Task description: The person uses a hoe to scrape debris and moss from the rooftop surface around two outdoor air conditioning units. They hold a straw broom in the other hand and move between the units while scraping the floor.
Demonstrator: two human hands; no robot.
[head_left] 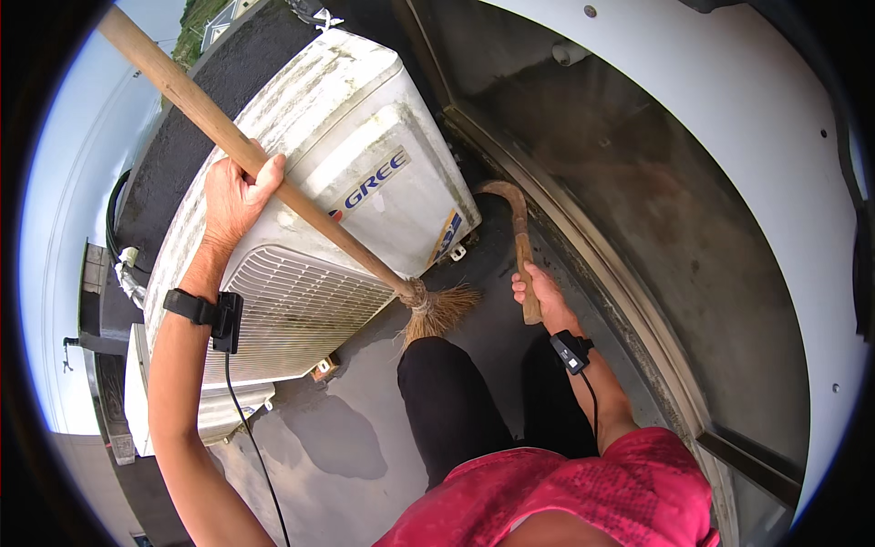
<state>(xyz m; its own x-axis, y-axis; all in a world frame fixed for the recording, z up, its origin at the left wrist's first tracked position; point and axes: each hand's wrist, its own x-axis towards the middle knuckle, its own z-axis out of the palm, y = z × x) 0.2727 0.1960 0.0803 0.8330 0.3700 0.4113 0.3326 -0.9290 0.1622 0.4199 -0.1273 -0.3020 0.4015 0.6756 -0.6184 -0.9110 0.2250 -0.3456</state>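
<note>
Well apart, both hands gripped a tool

The left hand (241, 196) wrapped the broom (342, 237) high up its shaft, apparently for leverage, bristles near the air conditioner's (392, 214) lower corner; the right hand (545, 296) clasped the hooked tool (523, 251) towards the floor's (319, 497) right edge, seemingly keeping its curve facing away. Smooth round wood contrasted with coarse straw; the hook looked rusty, the floor damp grey
</note>
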